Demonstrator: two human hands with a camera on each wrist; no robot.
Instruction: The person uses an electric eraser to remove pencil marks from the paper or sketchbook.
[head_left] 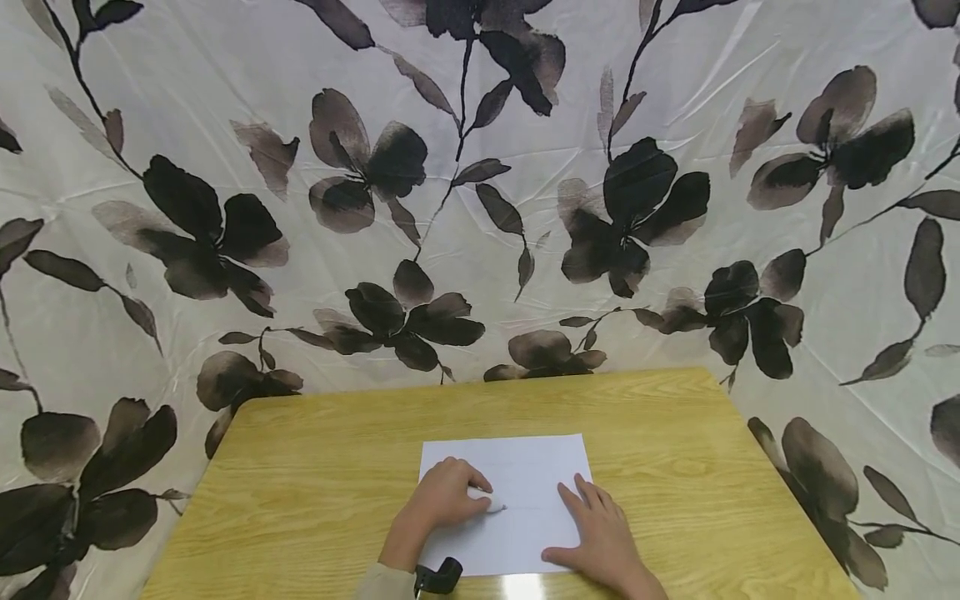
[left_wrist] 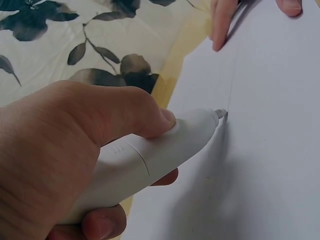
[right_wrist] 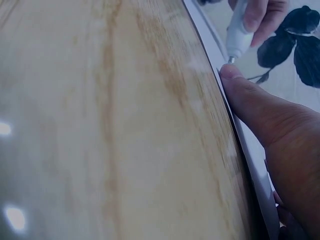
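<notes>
My left hand (head_left: 448,493) grips a thick white pen-shaped device (left_wrist: 165,150), its thumb pressing the top near the front. The device's narrow metallic tip points right and meets its own shadow on a white sheet of paper (head_left: 502,462). A faint thin line runs across the sheet by the tip. My right hand (head_left: 600,532) rests with spread fingers on the sheet's right part, thumb near the lower edge. In the right wrist view, the thumb (right_wrist: 245,90) lies along the paper's edge, and the device shows beyond it.
The sheet lies on a yellow wood-grain table (head_left: 315,467). Behind and beside the table hangs a pale cloth (head_left: 525,275) with dark flowers. A black band with a small device (head_left: 441,577) sits on the left wrist. Light glares off the table's front.
</notes>
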